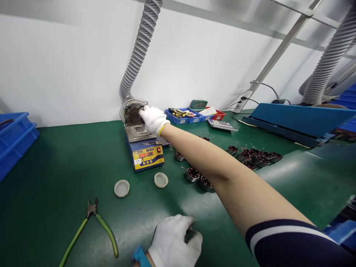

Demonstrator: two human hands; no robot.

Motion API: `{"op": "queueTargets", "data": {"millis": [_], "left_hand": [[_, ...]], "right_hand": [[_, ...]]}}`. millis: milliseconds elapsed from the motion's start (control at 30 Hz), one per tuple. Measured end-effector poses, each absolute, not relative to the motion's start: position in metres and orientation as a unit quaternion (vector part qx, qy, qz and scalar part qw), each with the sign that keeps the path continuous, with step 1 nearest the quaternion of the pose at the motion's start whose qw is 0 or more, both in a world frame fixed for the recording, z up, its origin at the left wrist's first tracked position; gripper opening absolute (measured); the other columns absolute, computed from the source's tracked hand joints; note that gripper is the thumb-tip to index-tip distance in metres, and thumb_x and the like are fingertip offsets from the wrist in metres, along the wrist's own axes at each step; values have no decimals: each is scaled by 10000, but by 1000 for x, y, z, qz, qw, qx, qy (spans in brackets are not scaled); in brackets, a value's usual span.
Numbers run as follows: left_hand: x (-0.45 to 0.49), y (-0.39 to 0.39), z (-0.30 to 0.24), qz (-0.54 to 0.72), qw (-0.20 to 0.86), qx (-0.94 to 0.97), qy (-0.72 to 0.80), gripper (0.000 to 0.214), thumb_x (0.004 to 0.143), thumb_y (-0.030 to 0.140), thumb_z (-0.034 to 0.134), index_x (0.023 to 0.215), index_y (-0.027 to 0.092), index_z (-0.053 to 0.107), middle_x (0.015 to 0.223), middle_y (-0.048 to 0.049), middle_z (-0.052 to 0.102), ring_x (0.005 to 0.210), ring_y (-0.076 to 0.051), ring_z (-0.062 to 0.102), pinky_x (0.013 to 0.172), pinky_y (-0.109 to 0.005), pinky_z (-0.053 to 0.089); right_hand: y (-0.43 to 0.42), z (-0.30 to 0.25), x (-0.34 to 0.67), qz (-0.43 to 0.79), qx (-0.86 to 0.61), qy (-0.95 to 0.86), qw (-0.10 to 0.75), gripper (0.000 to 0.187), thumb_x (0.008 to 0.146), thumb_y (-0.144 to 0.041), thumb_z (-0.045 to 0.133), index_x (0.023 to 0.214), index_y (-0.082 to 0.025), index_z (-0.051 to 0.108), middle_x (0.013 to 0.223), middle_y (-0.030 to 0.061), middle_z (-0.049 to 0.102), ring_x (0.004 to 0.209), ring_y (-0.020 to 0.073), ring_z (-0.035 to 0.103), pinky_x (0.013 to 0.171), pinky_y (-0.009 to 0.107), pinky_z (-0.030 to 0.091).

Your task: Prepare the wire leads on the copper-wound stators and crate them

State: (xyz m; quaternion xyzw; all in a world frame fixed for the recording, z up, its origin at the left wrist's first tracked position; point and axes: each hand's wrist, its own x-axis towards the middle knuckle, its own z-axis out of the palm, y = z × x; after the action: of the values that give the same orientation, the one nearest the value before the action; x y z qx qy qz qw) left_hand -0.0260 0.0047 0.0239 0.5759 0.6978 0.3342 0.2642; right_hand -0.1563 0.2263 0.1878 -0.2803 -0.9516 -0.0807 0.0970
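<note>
My right hand [153, 119], in a white glove with a yellow cuff edge, reaches forward to the solder pot [147, 157] with its red digital display. Its fingers are closed beside the round metal hood [133, 112] above the pot. Something dark shows at the fingertips, too small and covered to name. Near the front of the table rests my left hand [176, 241], also gloved, its fingers loosely curled and the thumb apart. Nothing is visible in that gap. Green-handled cutting pliers [91, 209] lie open to its left. Two shallow pale lids [121, 188] [161, 180] lie between pliers and pot.
Several wound copper motor stators [192, 174] stand right of the pot, partly behind my right arm, with more [258, 157] farther right. Blue tool trays [182, 115], a calculator [222, 125] and a blue bin [16, 139] are around. A grey hose [141, 44] rises from the hood.
</note>
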Motion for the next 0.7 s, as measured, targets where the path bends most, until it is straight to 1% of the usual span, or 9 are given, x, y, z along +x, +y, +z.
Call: {"op": "queueTargets", "data": {"millis": [33, 100, 167, 233, 400, 467, 533, 633, 700], "left_hand": [[-26, 5, 25, 334, 265, 576, 698, 289, 767, 256, 531, 973, 188, 722, 857, -81, 722, 828, -261, 682, 784, -351, 541], [-26, 5, 26, 333, 265, 574, 699, 273, 768, 251, 530, 950, 188, 723, 850, -78, 720, 821, -263, 681, 764, -348, 539], [-26, 5, 25, 334, 262, 575, 700, 269, 768, 250, 532, 945, 182, 723, 856, -81, 721, 827, -266, 681, 766, -349, 537], [-26, 5, 23, 334, 258, 576, 700, 262, 770, 252, 536, 941, 182, 722, 857, -81, 723, 832, -262, 681, 769, -341, 534], [-26, 6, 24, 327, 259, 580, 700, 226, 772, 241, 526, 884, 195, 717, 826, -68, 719, 809, -247, 680, 741, -324, 527], [-27, 7, 26, 323, 263, 579, 701, 233, 777, 242, 517, 881, 192, 719, 819, -72, 717, 806, -253, 680, 737, -330, 527], [-27, 8, 26, 331, 267, 575, 699, 264, 787, 258, 514, 937, 194, 722, 859, -76, 723, 838, -257, 680, 766, -339, 528], [-28, 7, 25, 348, 270, 569, 694, 312, 797, 286, 510, 1022, 208, 711, 916, -66, 730, 879, -250, 677, 818, -350, 526], [-28, 6, 24, 353, 267, 568, 693, 313, 807, 306, 499, 1024, 218, 707, 943, -57, 731, 893, -240, 675, 836, -350, 527]], "right_hand": [[233, 189, -157, -64, -284, -948, 128, 480, 844, -391, 543, 1275, -185, 500, 1323, 162, 500, 1171, 335, 516, 930, 474, 454], [245, 191, -162, -1, -305, -935, 184, 500, 813, -485, 544, 1204, -173, 570, 1211, 140, 597, 1087, 319, 584, 883, 432, 488], [254, 190, -168, 72, -325, -922, 196, 544, 807, -560, 502, 1151, -153, 613, 1127, 138, 652, 1043, 307, 619, 863, 400, 499], [257, 186, -174, 116, -333, -917, 188, 582, 791, -589, 498, 1128, -135, 634, 1115, 148, 666, 1046, 299, 626, 874, 373, 495], [253, 178, -182, 149, -334, -914, 176, 572, 725, -552, 585, 1087, -114, 657, 1086, 165, 677, 1013, 302, 638, 862, 371, 502], [254, 183, -179, 157, -328, -914, 181, 541, 728, -554, 586, 1048, -126, 670, 1024, 145, 691, 968, 285, 648, 846, 362, 507], [255, 192, -169, 174, -319, -911, 193, 485, 757, -558, 564, 974, -142, 688, 913, 107, 701, 878, 245, 659, 806, 335, 515], [257, 202, -136, 271, -293, -890, 221, 418, 790, -526, 569, 887, -137, 688, 776, 76, 677, 708, 175, 633, 691, 289, 519], [254, 201, -97, 375, -260, -858, 237, 364, 796, -478, 598, 898, -136, 670, 779, 68, 663, 645, 136, 603, 621, 258, 513]]}}
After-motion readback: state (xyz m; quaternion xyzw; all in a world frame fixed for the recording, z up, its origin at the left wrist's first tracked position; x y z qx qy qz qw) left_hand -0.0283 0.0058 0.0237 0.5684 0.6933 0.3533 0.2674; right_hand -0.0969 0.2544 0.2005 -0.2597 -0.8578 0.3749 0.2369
